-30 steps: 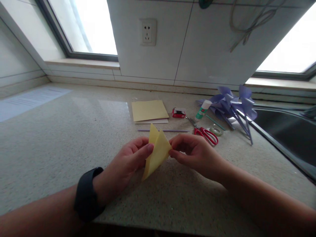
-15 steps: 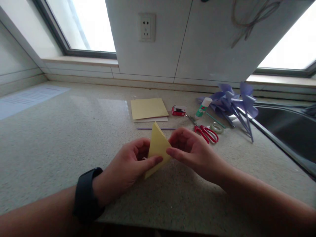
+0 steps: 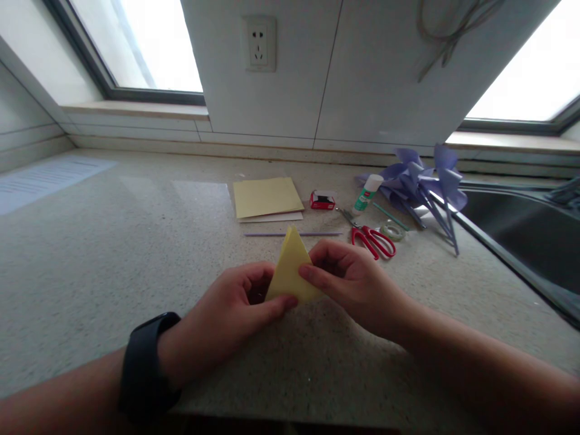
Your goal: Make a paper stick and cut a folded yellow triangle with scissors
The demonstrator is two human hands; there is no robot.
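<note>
A sheet of yellow paper [image 3: 292,275], folded into a triangle with its point up, is held between both hands above the counter. My left hand [image 3: 242,308] grips its lower left part, thumb across the front near the bottom edge. On the right edge, my right hand [image 3: 348,278] pinches the paper between thumb and fingers. The fingers behind the paper are partly hidden. Just beyond it lies a thin purple stick [image 3: 267,234]. Red-handled scissors [image 3: 374,241] rest past my right hand, beside a roll of clear tape [image 3: 393,230].
Behind lie stacked yellow sheets [image 3: 267,196], a small red box [image 3: 322,200], a glue stick [image 3: 367,193] and a green stick [image 3: 390,215]. Purple paper pinwheels [image 3: 421,181] lie by the sink [image 3: 512,229] at right. A printed sheet [image 3: 49,178] is at far left.
The folded paper has turned in my hands, so its broad triangular face now points toward me. Both hands stay on it. The whole view has shifted slightly.
</note>
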